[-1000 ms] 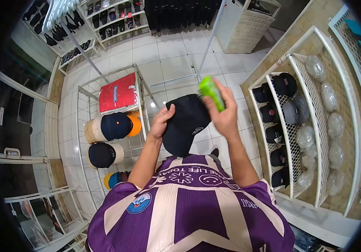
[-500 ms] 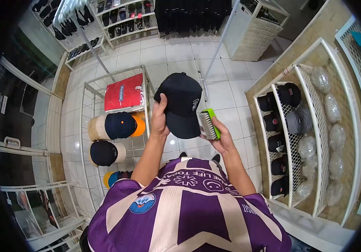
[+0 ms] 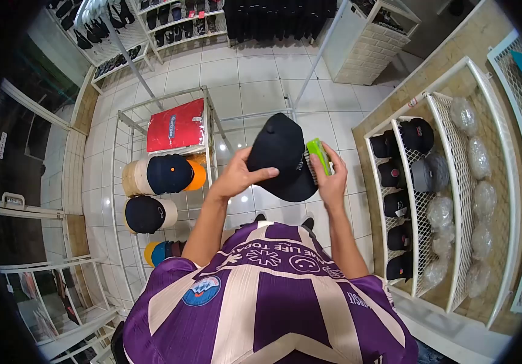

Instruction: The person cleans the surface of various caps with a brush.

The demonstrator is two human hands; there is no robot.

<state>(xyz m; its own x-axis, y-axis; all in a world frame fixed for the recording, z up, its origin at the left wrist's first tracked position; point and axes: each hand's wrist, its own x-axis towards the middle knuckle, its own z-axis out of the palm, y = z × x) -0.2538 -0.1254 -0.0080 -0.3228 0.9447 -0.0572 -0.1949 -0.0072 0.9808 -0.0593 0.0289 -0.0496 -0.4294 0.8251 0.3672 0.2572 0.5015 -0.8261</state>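
"LIFE TODAY" can be read across the chest of the purple shirt [image 3: 279, 303], with "ME" just before it and a smiley and an asterisk-like sign below; letters near one sleeve and any in its round badge [image 3: 201, 291] are unclear. "POPU" starts a word on the counter [image 3: 364, 57]. Lettering on the black cap [image 3: 278, 148] and red pack [image 3: 191, 124] is too small to read.

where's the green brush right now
In the head view, the green brush is just right of centre, held in the right hand, close beside the black cap that the left hand holds.
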